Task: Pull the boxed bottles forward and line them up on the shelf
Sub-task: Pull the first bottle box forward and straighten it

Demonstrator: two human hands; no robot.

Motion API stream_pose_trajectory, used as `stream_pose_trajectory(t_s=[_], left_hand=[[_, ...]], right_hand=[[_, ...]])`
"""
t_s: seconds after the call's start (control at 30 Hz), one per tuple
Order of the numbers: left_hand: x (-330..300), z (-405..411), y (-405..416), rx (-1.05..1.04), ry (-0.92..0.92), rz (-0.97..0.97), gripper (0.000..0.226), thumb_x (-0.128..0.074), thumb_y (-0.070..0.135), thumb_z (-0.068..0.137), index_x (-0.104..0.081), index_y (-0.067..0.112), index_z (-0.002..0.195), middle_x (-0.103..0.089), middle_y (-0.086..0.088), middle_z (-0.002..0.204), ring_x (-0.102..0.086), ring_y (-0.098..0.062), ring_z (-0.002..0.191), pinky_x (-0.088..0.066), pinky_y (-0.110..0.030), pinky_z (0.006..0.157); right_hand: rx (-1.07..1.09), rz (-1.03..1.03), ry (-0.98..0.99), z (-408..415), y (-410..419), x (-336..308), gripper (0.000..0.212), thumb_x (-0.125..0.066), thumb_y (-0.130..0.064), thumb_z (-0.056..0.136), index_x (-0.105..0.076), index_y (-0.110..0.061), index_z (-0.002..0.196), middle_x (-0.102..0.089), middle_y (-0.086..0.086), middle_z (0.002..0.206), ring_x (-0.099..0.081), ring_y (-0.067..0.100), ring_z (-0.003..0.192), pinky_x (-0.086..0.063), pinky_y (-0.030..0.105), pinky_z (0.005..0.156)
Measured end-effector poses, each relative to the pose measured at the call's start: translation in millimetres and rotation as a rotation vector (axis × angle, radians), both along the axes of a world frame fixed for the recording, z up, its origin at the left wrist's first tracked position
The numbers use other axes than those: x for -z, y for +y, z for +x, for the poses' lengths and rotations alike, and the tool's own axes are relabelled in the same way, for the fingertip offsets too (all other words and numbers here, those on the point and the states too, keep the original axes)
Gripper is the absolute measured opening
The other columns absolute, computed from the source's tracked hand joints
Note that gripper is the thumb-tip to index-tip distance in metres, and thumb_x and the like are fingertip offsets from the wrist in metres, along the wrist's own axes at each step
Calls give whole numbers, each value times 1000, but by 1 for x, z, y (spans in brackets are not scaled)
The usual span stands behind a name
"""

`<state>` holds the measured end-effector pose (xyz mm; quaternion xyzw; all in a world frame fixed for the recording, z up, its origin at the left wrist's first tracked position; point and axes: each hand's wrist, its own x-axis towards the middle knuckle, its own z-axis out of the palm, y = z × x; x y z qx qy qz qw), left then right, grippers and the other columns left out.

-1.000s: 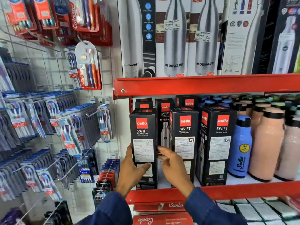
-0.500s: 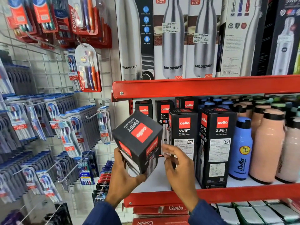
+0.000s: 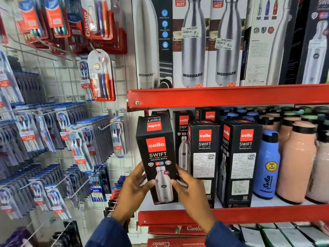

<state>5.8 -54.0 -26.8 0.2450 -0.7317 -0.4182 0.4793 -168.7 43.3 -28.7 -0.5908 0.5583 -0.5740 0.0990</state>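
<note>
Now that I have turned the box (image 3: pixel 159 163) upright from its tilt of half a second ago, its bottle picture faces me; my left hand (image 3: pixel 132 191) and right hand (image 3: pixel 191 191) clamp its lower sides; it hangs at the shelf's (image 3: pixel 267 215) left front, beside two fronted boxes (image 3: pixel 224 163); I judge setting it down in line comes next.

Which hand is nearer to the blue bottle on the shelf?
The right hand. It holds the right side of the black box, closer to the blue bottle. The left hand grips the box's left side, farther away.
</note>
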Motion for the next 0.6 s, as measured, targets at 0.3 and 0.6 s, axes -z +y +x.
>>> stream_pose_trajectory(t_s=[0.3,0.6], left_hand=[[16,-28,-8,-87,-44,2,67,-63,7,95,-39,36,150,-62,13,141,-60,-11,129,-47,-46,112],[17,-34,-6,-128,-71,-2,69,-67,15,93,-38,43,149,-61,50,112,-67,-5,118,-49,-3,87]], right_hand=[[155,51,58,-7,-17,13,43,-60,-13,94,-49,-23,134,-54,-26,115,-52,-20,101,-34,-9,81],[185,86,122,-13,-29,19,33,-54,-14,96,-57,-22,128,-69,-13,110,-60,-15,92,-47,4,84]])
